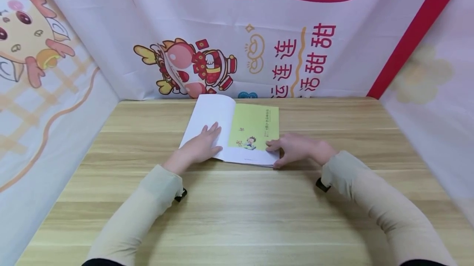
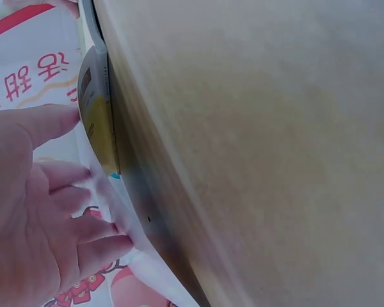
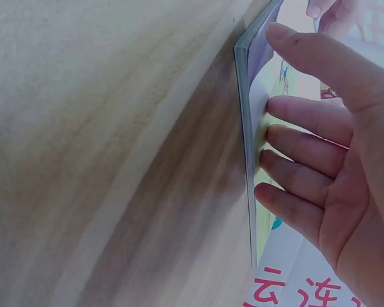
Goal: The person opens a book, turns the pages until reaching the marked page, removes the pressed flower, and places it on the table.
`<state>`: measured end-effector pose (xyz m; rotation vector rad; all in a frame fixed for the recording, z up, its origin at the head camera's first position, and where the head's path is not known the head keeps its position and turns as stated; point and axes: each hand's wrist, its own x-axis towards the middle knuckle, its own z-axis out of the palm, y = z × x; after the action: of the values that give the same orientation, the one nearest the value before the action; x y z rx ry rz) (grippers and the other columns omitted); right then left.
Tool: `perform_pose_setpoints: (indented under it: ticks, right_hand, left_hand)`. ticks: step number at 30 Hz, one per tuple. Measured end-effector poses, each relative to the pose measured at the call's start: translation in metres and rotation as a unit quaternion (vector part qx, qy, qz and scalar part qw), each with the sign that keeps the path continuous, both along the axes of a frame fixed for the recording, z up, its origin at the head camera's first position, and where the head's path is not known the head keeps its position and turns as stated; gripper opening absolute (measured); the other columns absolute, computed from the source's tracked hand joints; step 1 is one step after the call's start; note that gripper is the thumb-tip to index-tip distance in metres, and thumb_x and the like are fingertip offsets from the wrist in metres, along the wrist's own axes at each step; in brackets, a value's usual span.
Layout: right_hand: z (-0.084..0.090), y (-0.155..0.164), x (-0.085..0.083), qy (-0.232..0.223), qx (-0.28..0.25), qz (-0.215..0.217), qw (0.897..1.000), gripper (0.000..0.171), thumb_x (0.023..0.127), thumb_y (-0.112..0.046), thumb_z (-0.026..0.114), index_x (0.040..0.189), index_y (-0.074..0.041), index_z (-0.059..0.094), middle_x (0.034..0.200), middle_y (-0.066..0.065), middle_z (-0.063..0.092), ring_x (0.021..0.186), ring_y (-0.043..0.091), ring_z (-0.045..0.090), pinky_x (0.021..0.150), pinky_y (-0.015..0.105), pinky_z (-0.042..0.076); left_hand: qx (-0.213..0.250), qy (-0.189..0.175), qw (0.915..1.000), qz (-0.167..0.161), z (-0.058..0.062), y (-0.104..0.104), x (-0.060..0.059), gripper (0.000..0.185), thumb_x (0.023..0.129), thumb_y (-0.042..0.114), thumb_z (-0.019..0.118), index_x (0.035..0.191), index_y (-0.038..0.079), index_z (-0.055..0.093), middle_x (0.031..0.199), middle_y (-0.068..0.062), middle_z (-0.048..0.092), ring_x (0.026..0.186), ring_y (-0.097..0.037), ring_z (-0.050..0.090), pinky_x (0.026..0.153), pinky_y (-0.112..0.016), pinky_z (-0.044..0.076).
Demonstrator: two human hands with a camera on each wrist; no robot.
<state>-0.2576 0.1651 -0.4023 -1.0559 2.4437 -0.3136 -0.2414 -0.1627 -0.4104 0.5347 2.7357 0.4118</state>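
So there's a thin book [image 1: 237,132] lying open on the wooden counter [image 1: 237,216], toward the back edge, right in front of the printed backdrop [image 1: 259,31]. The left page is plain white, and the right page is yellow-green with a small cartoon kid near the bottom and a line of text along its right side.

The left hand [image 1: 200,146] lies flat on the white page, palm down, fingers straight and a bit spread, pressing the paper down rather than gripping it. In the left wrist view the fingers [image 2: 70,185] rest on the page and the paper curves up a little next to them.

The right hand [image 1: 296,149] is at the lower right corner of the yellow-green page. Its fingers are pretty much straight and laid on the page, with the thumb down at the book's bottom edge. The right wrist view shows the fingertips [image 3: 275,137] touching the top page right by the edge of the page stack, held loosely apart, not curled round anything.

Both sleeves are pale beige, with a dark strap at each wrist. The backdrop has a cartoon dragon in red clothes [image 1: 192,66] and red Chinese characters, and it wraps round both sides of the counter too.
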Motion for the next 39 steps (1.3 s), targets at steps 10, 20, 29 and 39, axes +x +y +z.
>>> perform_pose_setpoints:
  ticks: [10, 20, 29, 39]
  right_hand:
    - [0.006, -0.001, -0.002, -0.006, -0.016, -0.001, 1.0, 0.041, 0.094, -0.03, 0.074, 0.131, -0.014, 0.071, 0.147, 0.006, 0.057, 0.05, 0.008, 0.042, 0.053, 0.024, 0.044]
    - [0.018, 0.0, -0.007, 0.019, -0.075, -0.033, 0.996, 0.023, 0.098, -0.023, 0.071, 0.117, -0.012, 0.077, 0.135, 0.005, 0.066, 0.082, 0.015, 0.07, 0.084, 0.037, 0.057]
    - [0.016, -0.006, -0.016, 0.048, -0.112, -0.063, 0.99, 0.018, 0.098, -0.022, 0.073, 0.112, -0.013, 0.08, 0.109, -0.001, 0.076, 0.104, 0.015, 0.071, 0.095, 0.037, 0.056]
    - [0.007, -0.021, -0.026, 0.03, -0.154, -0.143, 0.977, 0.014, 0.099, -0.017, 0.071, 0.109, -0.013, 0.079, 0.106, 0.0, 0.076, 0.103, 0.018, 0.069, 0.097, 0.04, 0.054]
  left_hand:
    - [0.007, 0.006, 0.9995, -0.029, -0.004, 0.002, -0.003, 0.064, 0.106, 0.024, 0.054, 0.161, 0.002, 0.028, 0.169, -0.017, 0.011, 0.15, -0.053, 0.004, 0.122, -0.059, 0.01]
    - [0.006, -0.001, 0.9999, 0.011, -0.002, 0.009, -0.004, 0.074, 0.104, 0.042, 0.058, 0.161, 0.005, 0.03, 0.169, -0.014, 0.014, 0.151, -0.05, 0.004, 0.119, -0.063, 0.018]
    - [0.004, 0.008, 0.9998, 0.017, 0.0, 0.017, -0.003, 0.078, 0.102, 0.049, 0.06, 0.159, 0.003, 0.033, 0.168, -0.018, 0.017, 0.154, -0.041, 0.006, 0.121, -0.057, 0.02]
    - [0.015, 0.026, 0.9991, 0.029, 0.001, 0.022, 0.001, 0.08, 0.099, 0.055, 0.06, 0.156, 0.003, 0.04, 0.167, -0.02, 0.019, 0.154, -0.04, 0.01, 0.113, -0.07, 0.026]
